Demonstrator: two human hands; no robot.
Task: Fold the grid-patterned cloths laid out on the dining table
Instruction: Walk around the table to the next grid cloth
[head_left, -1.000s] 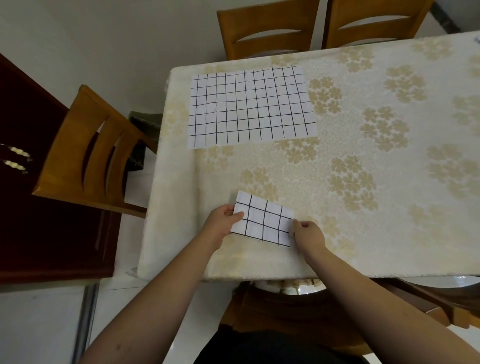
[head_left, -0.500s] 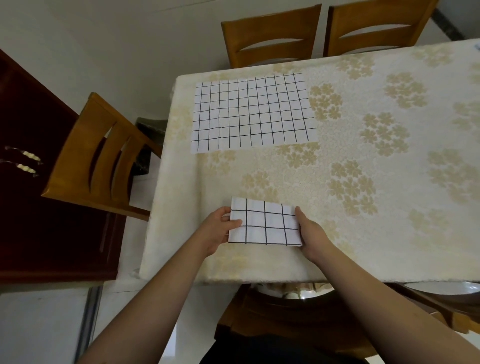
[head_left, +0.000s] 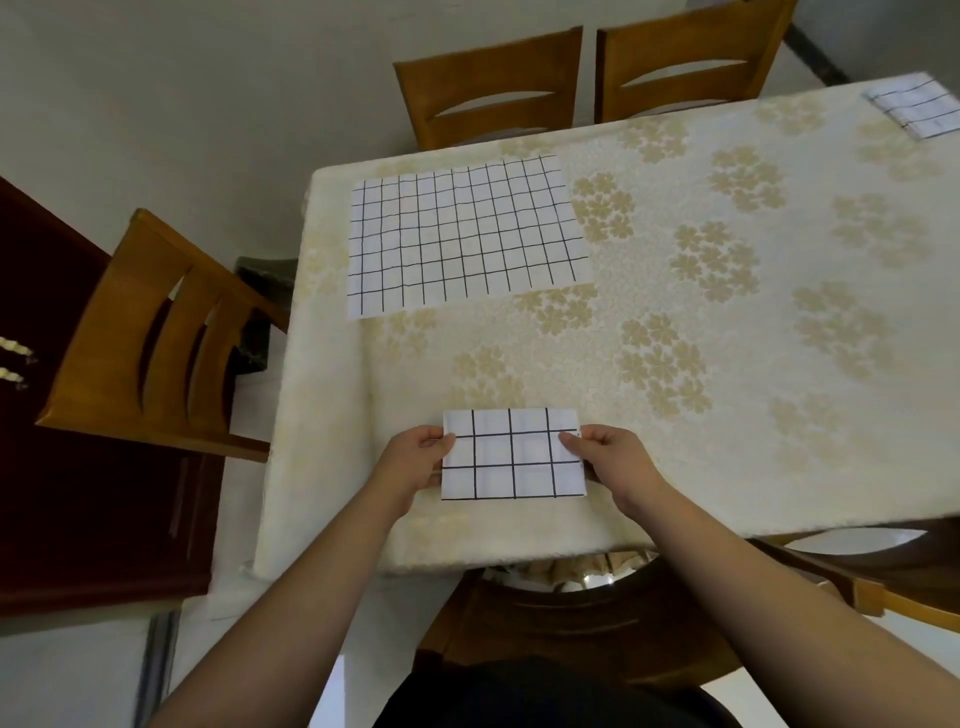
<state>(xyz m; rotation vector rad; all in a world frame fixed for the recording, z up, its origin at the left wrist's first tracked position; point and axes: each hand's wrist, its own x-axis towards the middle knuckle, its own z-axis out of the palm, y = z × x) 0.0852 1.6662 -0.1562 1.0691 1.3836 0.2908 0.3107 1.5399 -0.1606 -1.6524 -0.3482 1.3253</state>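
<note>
Both hands (head_left: 415, 457) (head_left: 613, 457), folded cloth (head_left: 511, 457) squared since

Beyond my hands the bench (head_left: 675, 467) wears a cream tablecloth (head_left: 727, 322) patterned with pale gold flowers. Two wooden chairs (head_left: 592, 78) stand at its far side against a plain pale wall (head_left: 182, 93). To my left sits another wooden chair (head_left: 150, 332), with a dark red-brown cabinet (head_left: 78, 493) beyond it.

The floral-clothed table (head_left: 727, 364) bears a folded cloth (head_left: 511, 453), an open cloth (head_left: 465, 234) and, apparently, a third (head_left: 917, 111).
</note>
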